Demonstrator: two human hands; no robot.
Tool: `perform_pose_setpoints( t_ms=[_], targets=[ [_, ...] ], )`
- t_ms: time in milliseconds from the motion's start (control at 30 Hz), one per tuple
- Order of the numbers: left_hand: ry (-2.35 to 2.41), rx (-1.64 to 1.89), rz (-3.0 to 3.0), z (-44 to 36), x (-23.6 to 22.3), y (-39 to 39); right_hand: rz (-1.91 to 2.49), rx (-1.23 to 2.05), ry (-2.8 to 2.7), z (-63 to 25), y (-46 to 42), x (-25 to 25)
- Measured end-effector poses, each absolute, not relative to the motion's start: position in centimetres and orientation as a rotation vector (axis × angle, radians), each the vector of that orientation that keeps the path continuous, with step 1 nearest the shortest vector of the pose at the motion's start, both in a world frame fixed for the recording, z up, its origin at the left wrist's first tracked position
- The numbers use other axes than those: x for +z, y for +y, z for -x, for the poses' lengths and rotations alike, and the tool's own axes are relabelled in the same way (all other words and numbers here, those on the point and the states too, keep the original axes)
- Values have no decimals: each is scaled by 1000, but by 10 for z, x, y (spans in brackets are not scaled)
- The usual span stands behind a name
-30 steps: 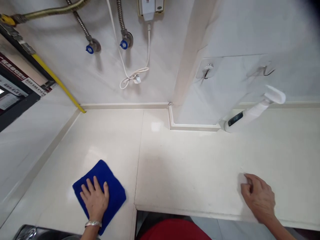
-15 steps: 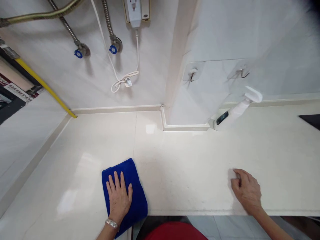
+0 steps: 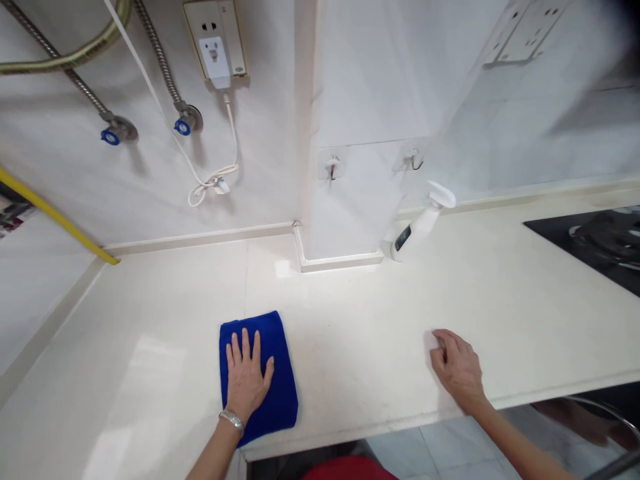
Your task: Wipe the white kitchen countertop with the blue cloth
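Observation:
A folded blue cloth (image 3: 283, 377) lies on the pale countertop (image 3: 345, 347), near its front edge. My left hand (image 3: 247, 377) rests flat on the cloth, fingers stretched and thumb apart, a silver bracelet at the wrist. Further right, my right hand (image 3: 456, 367) is at the countertop with its fingers curled in toward the thumb. Nothing shows in its grasp, and the palm side is hidden. Beyond it, against the wall corner, stands a white spray bottle (image 3: 423, 223) with a dark label.
A black cooktop (image 3: 600, 240) is set in the counter at the right. Along the back wall are valves (image 3: 184, 125) with hoses, a plugged-in white cord (image 3: 233, 133), hooks (image 3: 332, 167) and a jutting wall corner. A yellow pipe (image 3: 60, 217) meets the counter at left.
The view has turned to the right, bringing more of the cooktop in. My left hand and the blue cloth have slid right across the countertop seam. My right hand keeps its curled pose.

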State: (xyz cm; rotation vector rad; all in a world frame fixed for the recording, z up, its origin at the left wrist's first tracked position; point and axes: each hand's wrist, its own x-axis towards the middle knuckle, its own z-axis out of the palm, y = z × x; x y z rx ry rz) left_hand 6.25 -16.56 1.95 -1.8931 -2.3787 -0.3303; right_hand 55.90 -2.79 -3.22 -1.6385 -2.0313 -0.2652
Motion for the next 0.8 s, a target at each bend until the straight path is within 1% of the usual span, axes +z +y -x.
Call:
perform_pose_setpoints(
  t_ms=[300,533,800],
  targets=[
    [-2310,-343,2007,-79,22,-142,1627,-265,-2013,-558,-27,-33],
    [-2258,-360,2118,-106,27,-122,1626,-245,-2011,-556,-27,-29],
    [-2182,-347,2135,-138,22,-102,1641,-237,-1999,-554,-25,-30]
  ],
)
